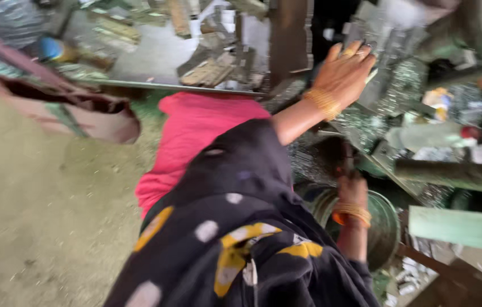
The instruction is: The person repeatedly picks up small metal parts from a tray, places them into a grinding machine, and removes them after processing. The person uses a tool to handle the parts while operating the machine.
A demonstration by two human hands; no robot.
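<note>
Blurred, tilted head view. Far left: dirt floor [30, 216], and at the top left a crumpled pink-brown cloth or sack [70, 113] lies on it. Centre: the person's own clothing fills the foreground, a pink garment [195, 136] under a black shawl with yellow and white spots [235, 227].

Above the pink garment, a long metal edge [167, 85] with scrap pieces [212, 71] behind it.

One hand [346, 71], gold bangles at the wrist and a ring on a finger, reaches up past a dark upright post [289, 34]; fingers spread apart, palm flat against a grey metal machine surface [388, 68] strewn with shiny metal shavings, not clamped on anything. Which hand it is, left or right, cannot be told from this twisted view.

Below it, the other hand [350, 190], orange and gold bangles, sits over a round green metal drum [385, 227]; its fingers are hidden by blur, so its grip cannot be told.

Right of both hands: green machine parts [457, 227] and small clutter.
</note>
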